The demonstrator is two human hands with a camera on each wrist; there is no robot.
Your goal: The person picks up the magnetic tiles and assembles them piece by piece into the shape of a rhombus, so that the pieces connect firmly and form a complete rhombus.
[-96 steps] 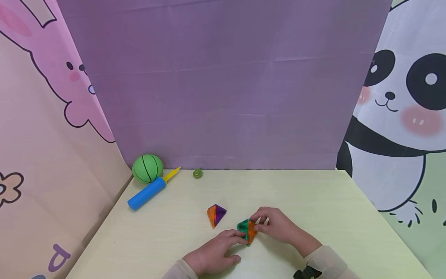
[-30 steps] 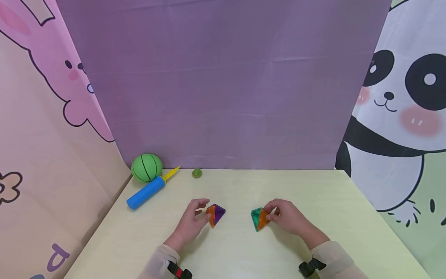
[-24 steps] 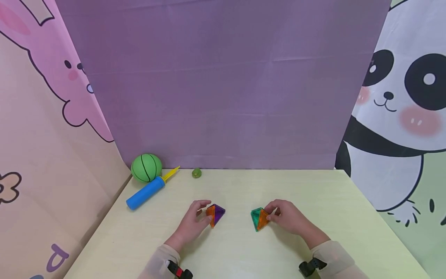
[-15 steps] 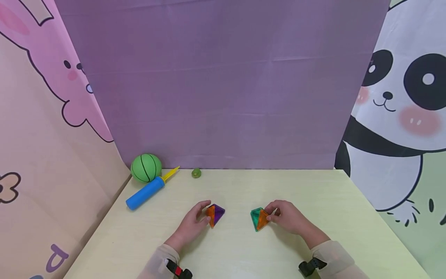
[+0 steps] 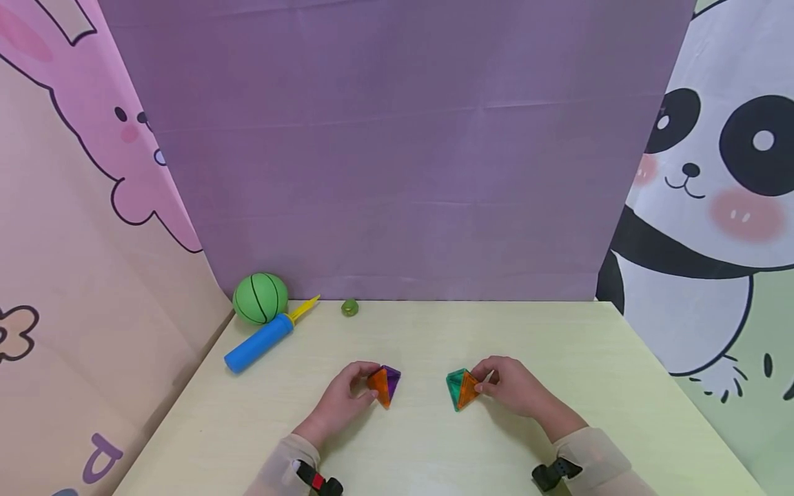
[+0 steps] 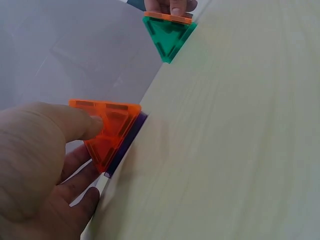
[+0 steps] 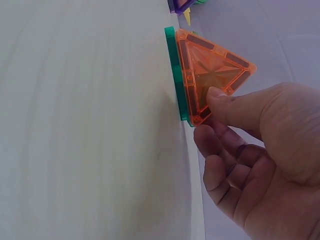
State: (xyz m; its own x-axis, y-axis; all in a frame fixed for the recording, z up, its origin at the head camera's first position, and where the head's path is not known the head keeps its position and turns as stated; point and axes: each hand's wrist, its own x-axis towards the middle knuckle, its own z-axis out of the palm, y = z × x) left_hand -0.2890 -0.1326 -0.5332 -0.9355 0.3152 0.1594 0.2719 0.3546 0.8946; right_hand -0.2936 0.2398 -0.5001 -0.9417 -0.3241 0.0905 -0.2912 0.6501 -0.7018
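My left hand [image 5: 343, 398] pinches a pair of translucent triangular magnetic tiles, one orange [image 5: 378, 386] and one purple [image 5: 394, 380], joined along an edge. In the left wrist view the thumb presses the orange tile [image 6: 112, 125], with the purple tile [image 6: 129, 142] behind it. To the right, my right hand [image 5: 511, 389] pinches a second joined pair, a green tile [image 5: 455, 386] and an orange tile [image 5: 469, 390]. The right wrist view shows the thumb on the orange face [image 7: 210, 70] and the green tile [image 7: 176, 75] edge-on. A gap of table separates the two pairs.
At the back left of the table [image 5: 409, 455] a green ball [image 5: 260, 298] sits beside a blue hand pump [image 5: 260, 344] with a yellow nozzle. A small green round object [image 5: 350, 308] lies near the back edge. A purple cloth [image 5: 397, 151] hangs behind.
My left hand has left the green-orange pair for the orange-purple one, whose tiles have just turned slightly. The green-orange pair moved up and right with my right hand, then stayed still.
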